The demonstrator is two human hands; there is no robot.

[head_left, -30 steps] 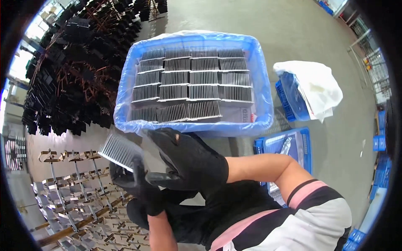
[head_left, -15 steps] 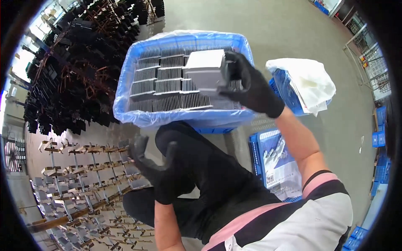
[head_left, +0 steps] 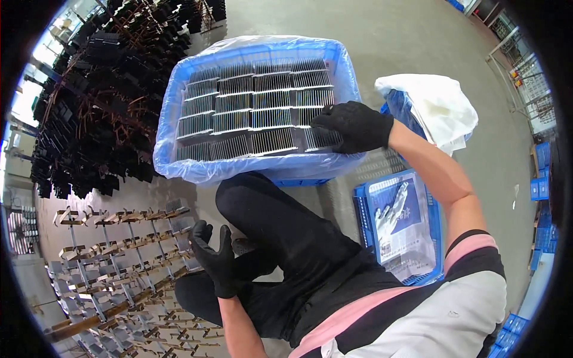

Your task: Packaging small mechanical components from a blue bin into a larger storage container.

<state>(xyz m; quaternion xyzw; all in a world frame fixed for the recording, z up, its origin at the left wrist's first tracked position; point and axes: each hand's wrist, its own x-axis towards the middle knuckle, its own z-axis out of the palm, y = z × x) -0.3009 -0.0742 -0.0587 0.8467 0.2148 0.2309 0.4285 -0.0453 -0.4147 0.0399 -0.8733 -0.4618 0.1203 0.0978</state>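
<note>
A blue crate (head_left: 348,71) lined with clear plastic film holds close rows of finned heat sinks (head_left: 233,102), dark between their thin pale fins. At the crate's near right corner, my right hand (head_left: 358,126), in a black glove, has its fingers bent down over a heat sink (head_left: 318,139) that sits in the row; the fingertips are partly hidden against it. My left hand (head_left: 216,256), also gloved in black, is raised beside my left knee, next to the hanging rack. Its thumb and fingers are apart and curved, with nothing between them.
At the left stands a rack (head_left: 113,238) of metal hooks carrying small grey pieces. Behind it hang dense black parts (head_left: 98,95). Right of the crate are a white cloth bag (head_left: 433,107) over a blue bin and another blue crate (head_left: 439,238) with a printed plastic bag (head_left: 400,224).
My right hand has lowered the pale-sided heat sink from above the crate into its near right corner. The left hand has dropped slightly beside the knee, staying empty.
</note>
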